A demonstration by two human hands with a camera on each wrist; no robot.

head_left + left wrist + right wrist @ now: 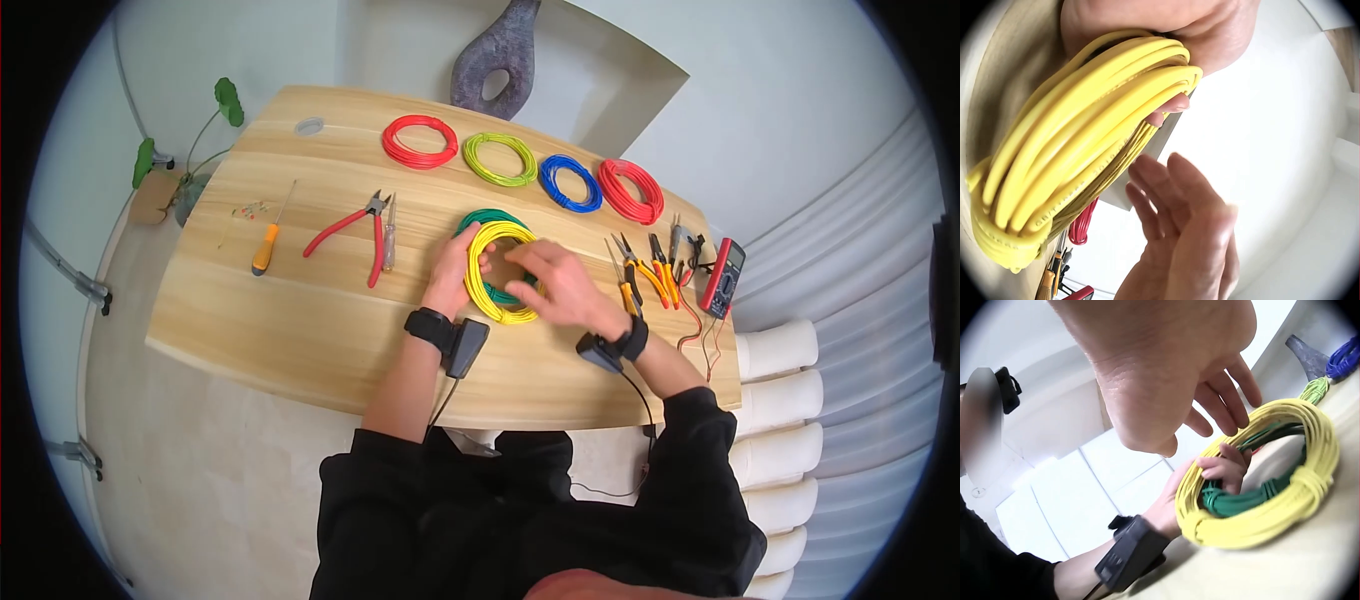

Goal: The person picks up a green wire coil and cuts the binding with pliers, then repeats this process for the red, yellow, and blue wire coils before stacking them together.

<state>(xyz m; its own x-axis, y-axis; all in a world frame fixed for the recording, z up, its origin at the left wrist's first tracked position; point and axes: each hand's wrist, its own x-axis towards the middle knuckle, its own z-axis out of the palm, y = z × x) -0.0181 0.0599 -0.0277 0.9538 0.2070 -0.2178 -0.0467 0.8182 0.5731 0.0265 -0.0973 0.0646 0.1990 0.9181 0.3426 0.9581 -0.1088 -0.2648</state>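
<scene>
A coil of yellow wire [474, 270] is tilted up above the table, gripped at its left side by the left hand [449, 268], whose fingertips curl through the ring. Behind it, a green coil [490, 215] shows through and above the ring; whether the left hand holds it too, I cannot tell. The right hand [562, 285] hovers at the yellow coil's right side with its fingers loosely bent. In the right wrist view, that hand [1179, 375] has nothing in its fingers, near the yellow coil [1329, 444].
Along the far side of the table [250, 330] lie red [400, 157], lime [500, 182], blue [570, 207] and red coils. On the left are a screwdriver [263, 250], red-handled cutters [378, 250] and a tester [389, 240]; on the right, several pliers and a multimeter [722, 280].
</scene>
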